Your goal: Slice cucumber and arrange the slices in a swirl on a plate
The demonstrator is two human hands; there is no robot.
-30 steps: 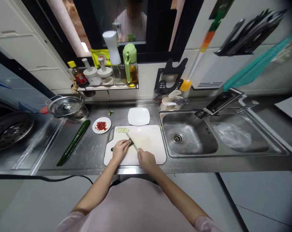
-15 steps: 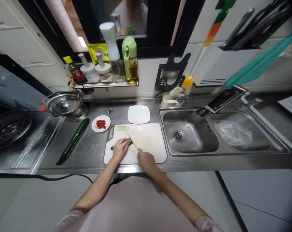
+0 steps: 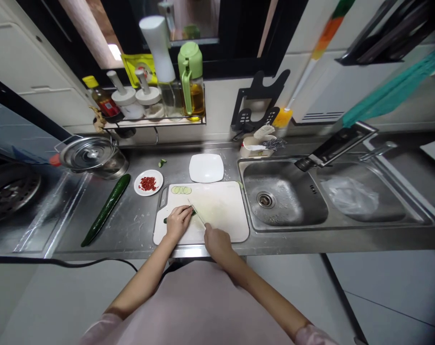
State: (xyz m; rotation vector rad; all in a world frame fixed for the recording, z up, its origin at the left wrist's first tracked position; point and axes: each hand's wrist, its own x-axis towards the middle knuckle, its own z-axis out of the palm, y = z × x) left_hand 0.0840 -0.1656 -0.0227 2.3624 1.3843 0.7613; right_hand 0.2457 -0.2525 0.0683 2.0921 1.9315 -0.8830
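My left hand [image 3: 178, 222] is closed over a piece of cucumber [image 3: 193, 212] on the white cutting board [image 3: 231, 211]; most of the piece is hidden under the fingers. In my right hand [image 3: 217, 242] is the handle of a knife [image 3: 198, 214], whose blade slants up and left to the cucumber's right end. Several thin cucumber slices [image 3: 181, 190] lie overlapping in a row near the board's upper left. Behind the board sits a white square plate [image 3: 206, 168]. A long whole cucumber [image 3: 106, 210] rests on the counter to the left.
A round plate [image 3: 159, 182] of chopped red pieces stands left of the board, with green cucumber scraps [image 3: 162, 163] behind it. A lidded steel pot [image 3: 113, 163] is at the far left. To the right is a double sink [image 3: 285, 211]; a shelf of bottles [image 3: 156, 121] hangs behind.
The view has shifted slightly. The knife blade has moved a little against the cucumber's end, closer to my left fingers. Both hands keep their hold.
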